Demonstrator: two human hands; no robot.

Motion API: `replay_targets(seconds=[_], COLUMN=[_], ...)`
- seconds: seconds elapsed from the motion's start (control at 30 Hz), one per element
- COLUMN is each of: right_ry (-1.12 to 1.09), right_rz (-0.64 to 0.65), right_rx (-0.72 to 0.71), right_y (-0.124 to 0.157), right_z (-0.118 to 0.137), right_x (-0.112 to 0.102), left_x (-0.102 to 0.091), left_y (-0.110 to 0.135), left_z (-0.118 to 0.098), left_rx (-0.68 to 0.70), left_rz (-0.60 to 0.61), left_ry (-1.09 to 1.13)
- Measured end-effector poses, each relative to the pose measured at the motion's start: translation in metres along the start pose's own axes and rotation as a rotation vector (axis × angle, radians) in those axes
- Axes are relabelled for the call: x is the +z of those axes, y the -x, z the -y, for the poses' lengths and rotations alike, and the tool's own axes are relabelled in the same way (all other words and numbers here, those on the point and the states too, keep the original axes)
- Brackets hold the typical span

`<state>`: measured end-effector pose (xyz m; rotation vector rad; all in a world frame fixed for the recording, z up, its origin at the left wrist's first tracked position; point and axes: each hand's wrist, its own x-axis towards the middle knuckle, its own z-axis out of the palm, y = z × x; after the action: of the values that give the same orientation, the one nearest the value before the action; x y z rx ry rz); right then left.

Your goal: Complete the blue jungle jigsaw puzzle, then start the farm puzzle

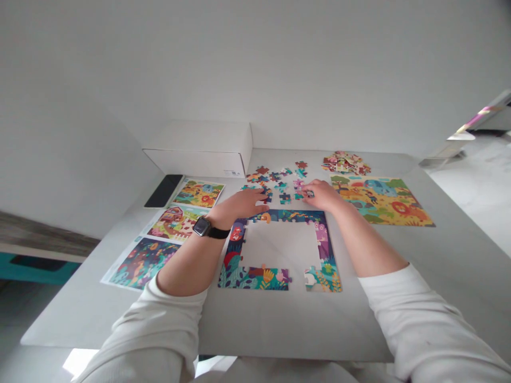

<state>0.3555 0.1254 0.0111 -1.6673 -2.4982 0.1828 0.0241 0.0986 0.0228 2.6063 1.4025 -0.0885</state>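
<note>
In the head view, I give clock directions from the middle of the puzzle border (265,279), which lies on the grey table (319,324). This border has a gap at 5 o'clock, and inside it the table surface shows.

The loose pieces (274,176) are scattered at 12 o'clock, beyond the border. The left hand (248,203) is at 11 o'clock, over the near pieces, its fingers stretched and the thumb well apart from them. A dark watch (202,226) is on its wrist. The right hand (318,194) is at 1 o'clock, its fingers bent narrow at some pieces; I cannot tell whether it grips one.

At 2 o'clock lies an assembled animal puzzle (381,201), and behind it a heap of pieces (345,163). Picture sheets (148,260) lie at 9 o'clock, a phone (164,191) at 10, and a white box (199,161) between 10 and 11.
</note>
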Motion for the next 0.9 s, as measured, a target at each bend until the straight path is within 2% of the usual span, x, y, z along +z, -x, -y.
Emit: replay_targets(seconds=[0.2, 0.5, 0.9], right_ry=[-0.011, 0.021, 0.043], right_rz=[0.000, 0.020, 0.020], right_rx=[-0.013, -0.006, -0.005], right_y=[-0.001, 0.001, 0.003], right_z=[-0.002, 0.001, 0.002], right_x=[0.002, -0.002, 0.000], left_x=[-0.006, -0.020, -0.015], left_y=[0.003, 0.011, 0.011], left_z=[0.008, 0.018, 0.015], left_rx=[-0.083, -0.251, -0.140], left_rz=[0.053, 0.040, 0.008], left_ry=[-0.020, -0.037, -0.015])
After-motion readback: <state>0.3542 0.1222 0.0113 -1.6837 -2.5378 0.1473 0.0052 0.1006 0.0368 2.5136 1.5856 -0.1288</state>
